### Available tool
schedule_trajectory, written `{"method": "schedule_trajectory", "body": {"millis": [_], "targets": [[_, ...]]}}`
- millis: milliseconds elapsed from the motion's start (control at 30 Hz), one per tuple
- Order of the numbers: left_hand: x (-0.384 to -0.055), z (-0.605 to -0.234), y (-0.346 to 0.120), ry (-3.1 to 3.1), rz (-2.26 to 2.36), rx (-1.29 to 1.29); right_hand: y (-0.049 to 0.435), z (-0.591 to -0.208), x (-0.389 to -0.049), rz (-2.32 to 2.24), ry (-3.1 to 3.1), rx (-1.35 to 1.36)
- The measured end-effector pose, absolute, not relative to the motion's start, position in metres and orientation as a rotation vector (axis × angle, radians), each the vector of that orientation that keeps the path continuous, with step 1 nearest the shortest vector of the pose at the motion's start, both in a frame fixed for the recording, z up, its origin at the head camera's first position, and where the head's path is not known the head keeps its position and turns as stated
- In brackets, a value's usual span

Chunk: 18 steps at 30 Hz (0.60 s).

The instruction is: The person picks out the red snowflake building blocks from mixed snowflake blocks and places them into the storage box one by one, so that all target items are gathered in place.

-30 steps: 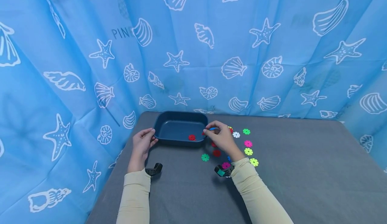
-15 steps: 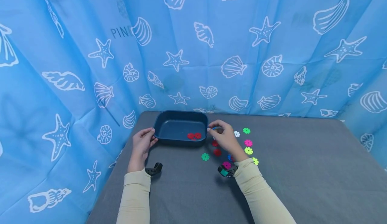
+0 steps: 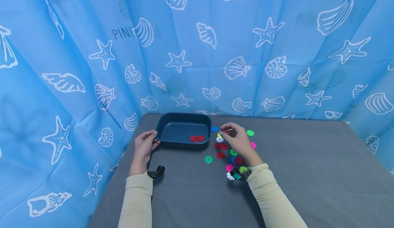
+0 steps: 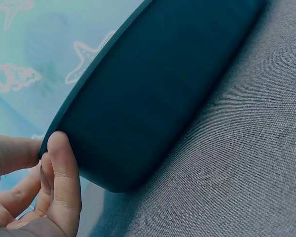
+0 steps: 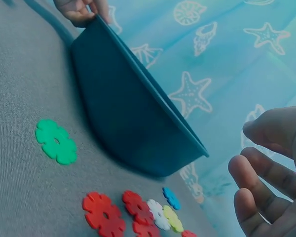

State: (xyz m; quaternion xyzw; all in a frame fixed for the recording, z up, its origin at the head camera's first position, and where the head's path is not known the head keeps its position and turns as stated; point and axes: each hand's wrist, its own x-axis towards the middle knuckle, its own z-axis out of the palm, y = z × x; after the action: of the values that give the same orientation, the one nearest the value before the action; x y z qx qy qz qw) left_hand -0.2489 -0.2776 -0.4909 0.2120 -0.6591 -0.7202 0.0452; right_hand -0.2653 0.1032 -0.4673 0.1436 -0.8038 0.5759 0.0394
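My left hand pinches the left front corner of a dark blue rectangular tub, thumb at the rim and fingers on the outer wall. The left wrist view shows this grip close up on the tub's wall. Inside the tub, near its right front corner, lie two red notched discs. Right of the tub, my right hand hovers over scattered discs, thumb and fingers apart. In the right wrist view these fingers are loosely bent with nothing between them.
Flower-shaped discs lie right of the tub, among them a blue disc, a white disc, a red disc and a green disc. Some overlap. A blue shell-print curtain hangs behind the grey-covered table.
My right hand let go of a red disc inside the tub, beside another red one, then moved right over the scattered discs. My left hand stays on the tub's corner.
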Motion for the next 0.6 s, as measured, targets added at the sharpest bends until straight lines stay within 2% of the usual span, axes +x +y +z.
{"method": "schedule_trajectory", "body": {"millis": [600], "targets": [[-0.249, -0.491, -0.277, -2.003, -2.204, 0.639, 0.136, -0.474, -0.258, 1.601, -2.563, 0.467]]}}
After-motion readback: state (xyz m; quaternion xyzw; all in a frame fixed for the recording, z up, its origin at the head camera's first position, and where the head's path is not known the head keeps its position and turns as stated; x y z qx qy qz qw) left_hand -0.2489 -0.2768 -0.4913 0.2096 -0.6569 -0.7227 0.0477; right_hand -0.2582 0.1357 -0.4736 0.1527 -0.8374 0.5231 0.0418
